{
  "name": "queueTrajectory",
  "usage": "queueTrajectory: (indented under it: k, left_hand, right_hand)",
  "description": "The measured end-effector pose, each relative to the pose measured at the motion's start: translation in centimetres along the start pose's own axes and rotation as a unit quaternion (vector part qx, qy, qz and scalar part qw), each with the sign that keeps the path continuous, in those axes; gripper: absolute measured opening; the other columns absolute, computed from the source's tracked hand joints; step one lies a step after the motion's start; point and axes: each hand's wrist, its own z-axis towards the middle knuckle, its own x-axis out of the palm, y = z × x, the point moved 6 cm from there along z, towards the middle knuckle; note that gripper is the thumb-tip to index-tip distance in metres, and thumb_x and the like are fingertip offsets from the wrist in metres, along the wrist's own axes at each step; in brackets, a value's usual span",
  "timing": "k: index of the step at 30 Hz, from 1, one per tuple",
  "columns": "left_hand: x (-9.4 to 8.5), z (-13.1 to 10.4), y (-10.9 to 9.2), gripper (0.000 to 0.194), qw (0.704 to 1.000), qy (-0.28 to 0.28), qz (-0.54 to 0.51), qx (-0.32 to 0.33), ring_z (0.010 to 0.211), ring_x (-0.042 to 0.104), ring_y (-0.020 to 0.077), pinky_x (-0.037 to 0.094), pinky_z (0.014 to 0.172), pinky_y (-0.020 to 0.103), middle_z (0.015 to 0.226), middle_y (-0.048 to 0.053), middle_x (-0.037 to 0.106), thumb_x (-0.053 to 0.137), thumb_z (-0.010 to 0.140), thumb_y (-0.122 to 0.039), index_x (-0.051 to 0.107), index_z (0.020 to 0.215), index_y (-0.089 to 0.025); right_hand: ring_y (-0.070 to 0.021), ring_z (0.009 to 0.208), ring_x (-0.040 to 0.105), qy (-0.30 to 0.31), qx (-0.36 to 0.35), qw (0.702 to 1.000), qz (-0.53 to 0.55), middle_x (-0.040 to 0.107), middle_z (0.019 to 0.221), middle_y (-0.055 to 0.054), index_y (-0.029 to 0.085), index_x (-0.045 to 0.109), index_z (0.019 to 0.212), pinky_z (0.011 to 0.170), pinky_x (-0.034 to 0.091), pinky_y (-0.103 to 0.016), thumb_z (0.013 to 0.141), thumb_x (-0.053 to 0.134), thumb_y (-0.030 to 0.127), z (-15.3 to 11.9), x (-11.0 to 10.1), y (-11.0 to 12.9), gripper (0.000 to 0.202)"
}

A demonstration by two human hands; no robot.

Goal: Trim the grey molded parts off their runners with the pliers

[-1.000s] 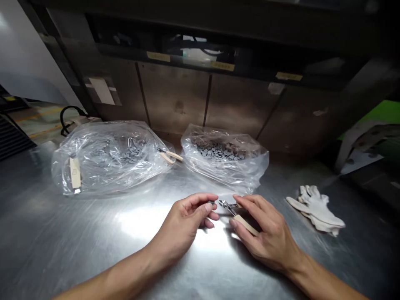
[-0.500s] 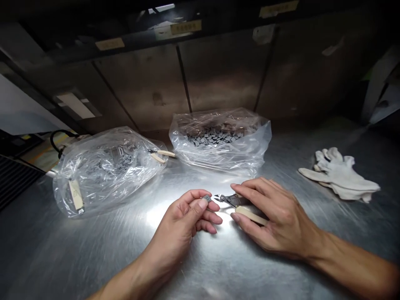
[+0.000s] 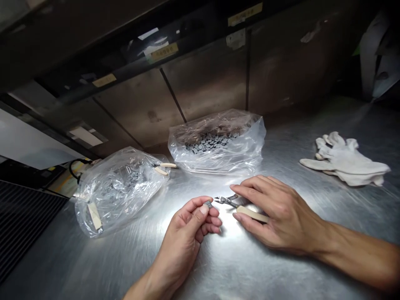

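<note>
Between the thumb and index finger of my left hand (image 3: 190, 227) is a small grey plastic piece (image 3: 208, 204), partly covered by the thumb. My right hand (image 3: 275, 214) holds a pair of side cutters (image 3: 226, 202) with cream handles. Their jaws are parted and point left, a short gap away from the grey piece. One handle is mostly hidden behind my fingers. Beyond my hands stands an open clear plastic bag (image 3: 218, 160) with many small grey pieces (image 3: 212, 143) inside.
Another clear bag (image 3: 115, 200) with grey pieces lies at the left. On it rest cream-handled cutters (image 3: 164, 168) and a cream-coloured cutter (image 3: 94, 216). White work gloves (image 3: 346, 160) lie at the right on the metal table (image 3: 250, 271). A metal panel wall (image 3: 212, 87) rises behind.
The camera view has tilted, so the bags and gloves sit differently in the picture. Both hands keep their grips, and the grey piece has turned slightly in my left fingers.
</note>
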Motion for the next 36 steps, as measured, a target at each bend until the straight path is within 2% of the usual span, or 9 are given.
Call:
queueTrajectory:
  k: [3, 7, 12, 17, 21, 23, 29, 36]
  left_hand:
    - [-0.2, 0.1, 0.0, 0.029, 1.0, -0.015, 0.001, 0.0, 0.075, 0.07, 0.0148, 0.058, 0.069, 0.024, 0.087, 0.008, 0.074, 0.075, 0.086, -0.024, 0.068, 0.111, -0.01]
    - [-0.4, 0.2, 0.0, 0.03, 1.0, -0.028, 0.001, -0.004, 0.079, 0.073, 0.0169, 0.06, 0.069, 0.024, 0.093, 0.012, 0.076, 0.076, 0.085, -0.024, 0.069, 0.11, -0.01]
    - [-0.4, 0.1, 0.0, 0.031, 1.0, -0.026, -0.01, -0.011, 0.077, 0.073, 0.0166, 0.059, 0.064, 0.023, 0.091, 0.011, 0.077, 0.083, 0.079, -0.025, 0.07, 0.105, -0.012]
    - [0.4, -0.4, -0.4, 0.022, 0.999, 0.021, -0.036, -0.011, 0.073, 0.069, 0.0136, 0.057, 0.064, 0.022, 0.086, 0.007, 0.073, 0.079, 0.082, -0.022, 0.073, 0.101, -0.013]
    - [1.0, -0.9, -0.6, 0.026, 0.996, 0.066, -0.051, -0.013, 0.074, 0.066, 0.0122, 0.055, 0.068, 0.023, 0.087, 0.007, 0.07, 0.077, 0.085, -0.022, 0.074, 0.108, -0.013]
    - [1.2, -1.1, -0.6, 0.025, 0.995, 0.08, -0.054, -0.013, 0.075, 0.065, 0.0117, 0.054, 0.071, 0.023, 0.087, 0.007, 0.069, 0.077, 0.085, -0.023, 0.075, 0.106, -0.011]
    - [1.7, -1.7, -0.8, 0.016, 0.993, 0.11, -0.04, -0.007, 0.07, 0.064, 0.0102, 0.053, 0.068, 0.021, 0.086, 0.006, 0.067, 0.077, 0.085, -0.027, 0.076, 0.09, -0.011]
    - [1.8, -2.0, -1.3, 0.017, 0.992, 0.122, -0.024, 0.011, 0.068, 0.066, 0.011, 0.053, 0.07, 0.02, 0.078, 0.007, 0.069, 0.073, 0.089, -0.027, 0.075, 0.089, -0.01]
  right_hand:
    - [-0.0248, 0.091, 0.06, 0.009, 0.023, 0.999, -0.024, 0.066, 0.105, -0.01, 0.013, 0.063, 0.123, 0.08, 0.048, -0.042, 0.091, 0.063, 0.027, -0.1, 0.3, -0.5, 0.035]
    - [-0.0259, 0.092, 0.06, 0.039, 0.054, 0.997, -0.047, 0.067, 0.103, -0.009, 0.016, 0.064, 0.122, 0.083, 0.046, -0.044, 0.091, 0.062, 0.029, -0.3, 1.0, -1.2, 0.034]
    - [-0.0259, 0.094, 0.059, 0.046, 0.058, 0.996, -0.045, 0.067, 0.103, -0.009, 0.017, 0.064, 0.121, 0.086, 0.045, -0.045, 0.091, 0.062, 0.029, -0.4, 1.1, -1.3, 0.033]
    - [-0.0259, 0.093, 0.058, 0.042, 0.053, 0.997, -0.046, 0.065, 0.102, -0.009, 0.017, 0.064, 0.121, 0.085, 0.045, -0.046, 0.091, 0.061, 0.028, -0.4, 1.2, -1.1, 0.032]
    - [-0.0259, 0.094, 0.058, 0.041, 0.049, 0.997, -0.042, 0.064, 0.103, -0.008, 0.017, 0.063, 0.12, 0.086, 0.044, -0.046, 0.091, 0.062, 0.027, -0.5, 1.3, -1.1, 0.031]
    - [-0.0257, 0.094, 0.058, 0.044, 0.048, 0.997, -0.039, 0.064, 0.103, -0.008, 0.018, 0.062, 0.12, 0.086, 0.044, -0.047, 0.091, 0.062, 0.027, -0.4, 1.4, -1.1, 0.03]
    - [-0.0272, 0.097, 0.058, 0.045, 0.046, 0.997, -0.039, 0.064, 0.105, -0.009, 0.019, 0.062, 0.121, 0.087, 0.044, -0.047, 0.091, 0.062, 0.025, -0.3, 1.5, -1.1, 0.031]
    - [-0.0274, 0.098, 0.058, 0.05, 0.047, 0.997, -0.039, 0.064, 0.105, -0.009, 0.018, 0.062, 0.121, 0.088, 0.043, -0.048, 0.092, 0.061, 0.026, -0.5, 1.5, -1.1, 0.031]
